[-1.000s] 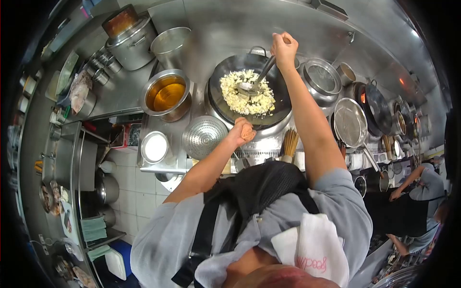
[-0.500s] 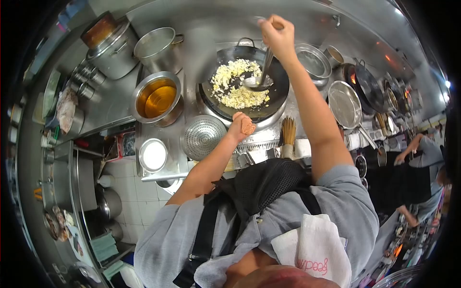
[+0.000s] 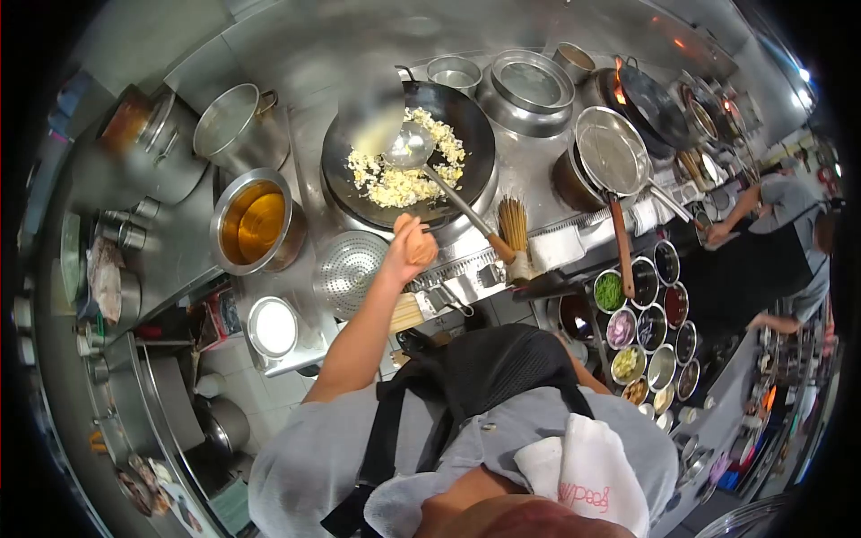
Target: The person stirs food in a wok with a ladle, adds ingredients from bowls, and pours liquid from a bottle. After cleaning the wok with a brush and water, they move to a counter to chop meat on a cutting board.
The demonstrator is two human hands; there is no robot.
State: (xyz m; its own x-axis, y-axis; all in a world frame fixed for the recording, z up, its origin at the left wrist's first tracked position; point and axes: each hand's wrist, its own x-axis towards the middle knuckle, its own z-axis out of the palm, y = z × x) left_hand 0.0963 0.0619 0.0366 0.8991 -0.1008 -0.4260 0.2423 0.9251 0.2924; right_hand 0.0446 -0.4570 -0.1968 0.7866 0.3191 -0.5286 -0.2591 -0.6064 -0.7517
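Observation:
My left hand (image 3: 413, 247) is closed at the near edge of a dark wok (image 3: 475, 134), where its handle sits; the fingers cover the grip. Chopped white and yellow pieces that look like egg (image 3: 404, 186) lie in a loose ring inside the wok. A ladle (image 3: 453, 193) rests with its bowl in the wok, its wooden-ended handle slanting over the near rim, and no hand on it. My right hand is hidden; only part of that arm (image 3: 587, 369) shows beside my body, near the containers on the right.
Left of the wok stand a pot of amber liquid (image 3: 260, 224), a perforated strainer (image 3: 352, 273) and a bowl of white contents (image 3: 273, 327). A bamboo brush (image 3: 514, 229), a mesh strainer (image 3: 613, 151) and several ingredient tins (image 3: 653, 327) are rightward. Another person (image 3: 771, 233) works at far right.
My right hand has let go of the ladle, leaving it in the wok, and has dropped out of sight. My left hand stays at the wok's edge. The view has turned, revealing the ingredient tins.

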